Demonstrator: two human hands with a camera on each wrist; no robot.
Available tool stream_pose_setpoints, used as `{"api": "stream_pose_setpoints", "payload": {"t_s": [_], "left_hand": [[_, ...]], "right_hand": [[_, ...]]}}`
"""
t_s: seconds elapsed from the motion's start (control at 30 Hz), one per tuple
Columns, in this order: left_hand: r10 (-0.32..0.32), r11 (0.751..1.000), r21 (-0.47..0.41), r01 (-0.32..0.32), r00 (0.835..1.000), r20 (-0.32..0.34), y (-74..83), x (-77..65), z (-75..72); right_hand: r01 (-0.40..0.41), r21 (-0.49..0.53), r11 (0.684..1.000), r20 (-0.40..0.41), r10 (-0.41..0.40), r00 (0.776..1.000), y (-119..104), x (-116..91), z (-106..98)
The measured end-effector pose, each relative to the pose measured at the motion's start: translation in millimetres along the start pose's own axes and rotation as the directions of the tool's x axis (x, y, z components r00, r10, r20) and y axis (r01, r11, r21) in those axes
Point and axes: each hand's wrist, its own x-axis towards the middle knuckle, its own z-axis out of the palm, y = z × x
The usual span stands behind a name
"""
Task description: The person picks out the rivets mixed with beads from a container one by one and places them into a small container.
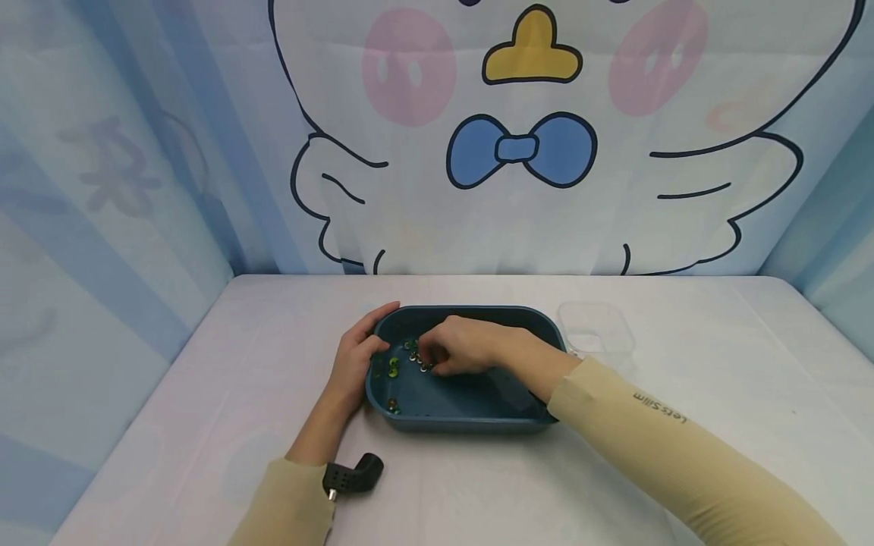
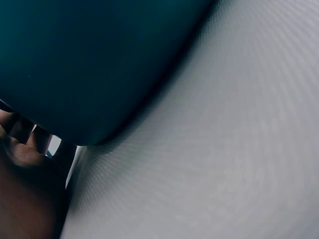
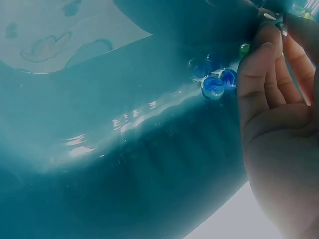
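A dark teal plastic basin (image 1: 471, 422) sits on the table, with glass marbles in its left part. Green marbles (image 1: 393, 368) lie by its left wall, and darker ones (image 1: 393, 406) are in the near left corner. Blue marbles (image 3: 213, 88) show in the right wrist view. My left hand (image 1: 351, 364) holds the basin's left end, thumb over the rim. Inside the basin, my right hand (image 1: 464, 345) pinches a small clear marble (image 3: 277, 23) between thumb and fingertips. Most of that marble is hidden by the fingers.
A clear plastic container (image 1: 596, 327) stands just beyond the basin's right end, partly behind the right forearm. White cloth (image 1: 478, 500) covers the table. A printed curtain (image 1: 519, 220) hangs along the back edge.
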Motion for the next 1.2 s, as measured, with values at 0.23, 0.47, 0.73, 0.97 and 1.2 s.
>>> {"api": "stream_pose_setpoints", "payload": {"t_s": [0.23, 0.47, 0.73, 0.97, 1.2], "left_hand": [[0.005, 1.0, 0.009, -0.005, 1.0, -0.003, 1.4, -0.6, 0.3], [0.005, 1.0, 0.004, -0.005, 1.0, -0.003, 1.7, -0.8, 0.8], [0.005, 1.0, 0.005, -0.005, 1.0, -0.004, 2.1, -0.8, 0.8], [0.003, 1.0, 0.005, -0.003, 1.0, -0.008, 2.3, -0.1, 0.9], [0.004, 1.0, 0.004, -0.004, 1.0, -0.003, 2.1, -0.4, 0.6]], "right_hand": [[-0.026, 0.021, 0.999, 0.019, 0.026, 0.999, 0.0, 0.7, -0.1], [-0.053, 0.022, 0.998, 0.035, 0.052, 0.998, -0.7, -0.3, -1.2], [-0.03, 0.037, 0.999, 0.041, 0.028, 0.999, -0.3, -2.5, -3.3], [-0.024, 0.069, 0.997, 0.023, 0.022, 0.999, 2.1, -3.3, -4.5], [-0.031, 0.087, 0.996, 0.0, 0.031, 1.0, 0.0, -5.0, -6.8]]}}
